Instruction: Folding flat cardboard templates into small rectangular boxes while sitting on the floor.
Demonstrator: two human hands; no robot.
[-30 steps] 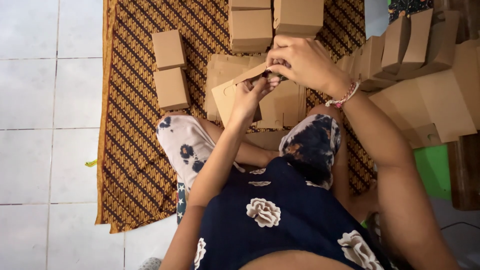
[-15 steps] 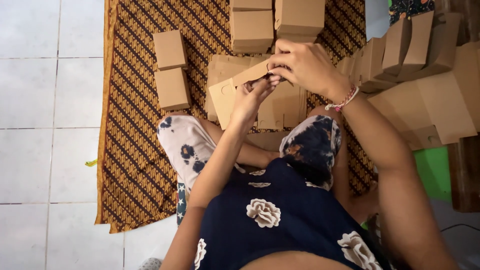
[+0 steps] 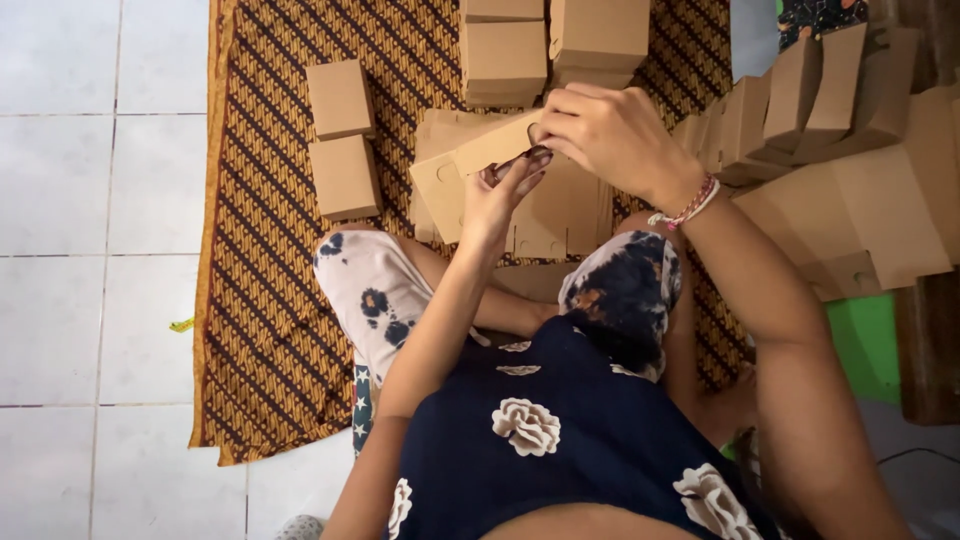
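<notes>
The flat cardboard box blank (image 3: 470, 170) was held above the person's lap, over a stack of more flat blanks (image 3: 560, 215) on the patterned cloth (image 3: 260, 300). Its long axis ran slantwise, the lower end pointing left and toward the person, the upper end rising right toward the fingers. The right hand (image 3: 610, 135) came in from the right with the wrist bent, a beaded bracelet (image 3: 688, 208) on it, and its fingers were curled shut, pinching the blank's upper flap. The left hand (image 3: 505, 190) reached up from below, fingers nearly straight and pressed against the blank's edge; how firmly it gripped could not be made out. The fingertips of both hands hid the fold itself. Two folded boxes (image 3: 342, 140) sat to the left on the cloth, and other finished boxes (image 3: 555, 40) were cut off at the top edge.
</notes>
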